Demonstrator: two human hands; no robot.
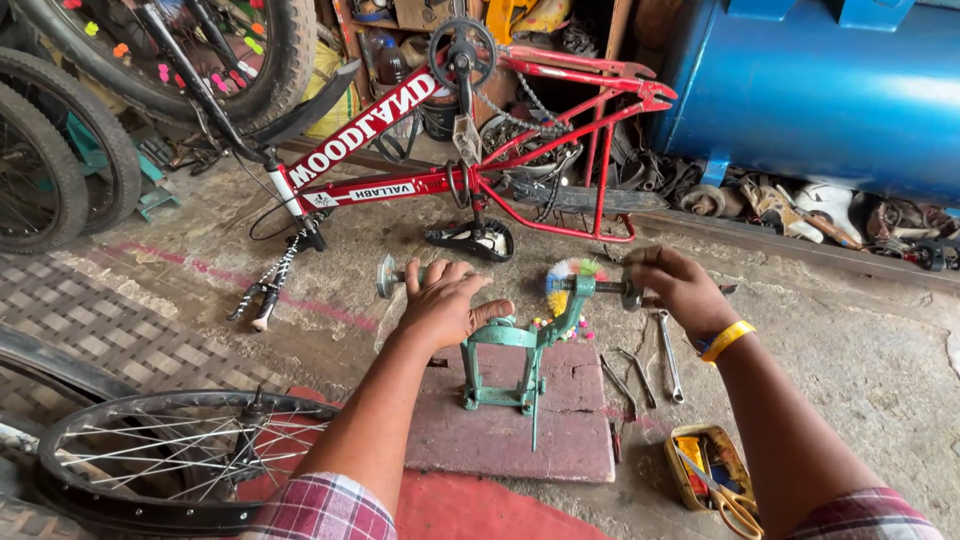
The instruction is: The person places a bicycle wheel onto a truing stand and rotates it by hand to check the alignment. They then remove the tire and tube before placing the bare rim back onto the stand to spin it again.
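A green metal vise stands on a reddish stone slab on the floor. It clamps a wheel hub axle with a multicoloured brush ring around it. My left hand rests on the left part of the axle, near a round metal disc at its end. My right hand pinches the right end of the axle; a yellow band sits on that wrist.
An upside-down red bicycle frame lies just beyond the vise. A spoked wheel lies at lower left. Spanners lie right of the slab, with a small tin holding scissors. A blue tank stands at back right.
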